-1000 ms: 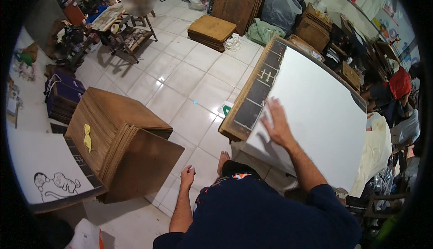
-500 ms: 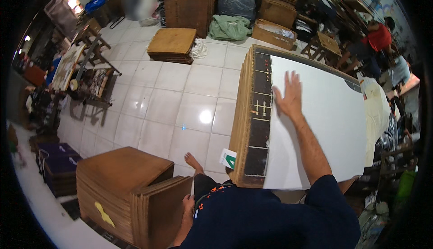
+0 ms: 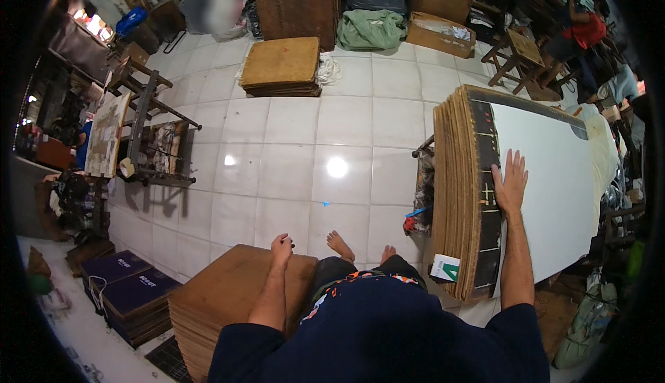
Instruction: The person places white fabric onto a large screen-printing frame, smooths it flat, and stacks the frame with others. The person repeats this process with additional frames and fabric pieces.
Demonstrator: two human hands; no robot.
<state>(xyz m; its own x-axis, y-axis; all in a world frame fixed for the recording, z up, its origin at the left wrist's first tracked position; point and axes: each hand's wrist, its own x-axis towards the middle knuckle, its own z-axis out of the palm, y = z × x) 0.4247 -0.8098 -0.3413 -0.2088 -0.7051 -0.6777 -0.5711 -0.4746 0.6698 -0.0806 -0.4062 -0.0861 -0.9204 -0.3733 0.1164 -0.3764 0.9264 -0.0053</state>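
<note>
My right hand (image 3: 511, 185) lies open, fingers spread, on a white sheet (image 3: 547, 230) near its left edge. The sheet covers the top of a tall stack of brown boards (image 3: 454, 189), whose dark strip (image 3: 487, 237) with pale marks runs along that edge. A white-and-green label (image 3: 445, 267) is on the stack's near corner. My left hand (image 3: 282, 248) is held low at my left, fingers curled round something small and dark that I cannot make out, above or beside a second stack of brown boards (image 3: 242, 286).
My bare feet (image 3: 341, 244) stand on white tiles (image 3: 284, 161). A wheeled wooden stand (image 3: 159, 151) is at left, purple stacks (image 3: 131, 286) lower left. At back are a low board stack (image 3: 279, 61), a green bag (image 3: 370, 29) and a wooden stool (image 3: 519, 57); a person in red (image 3: 583, 29) works at upper right.
The view has swung toward the room's middle, so the stacks shift in the frame. My right hand stays on the sheet; my left hand appears higher in the frame than half a second ago.
</note>
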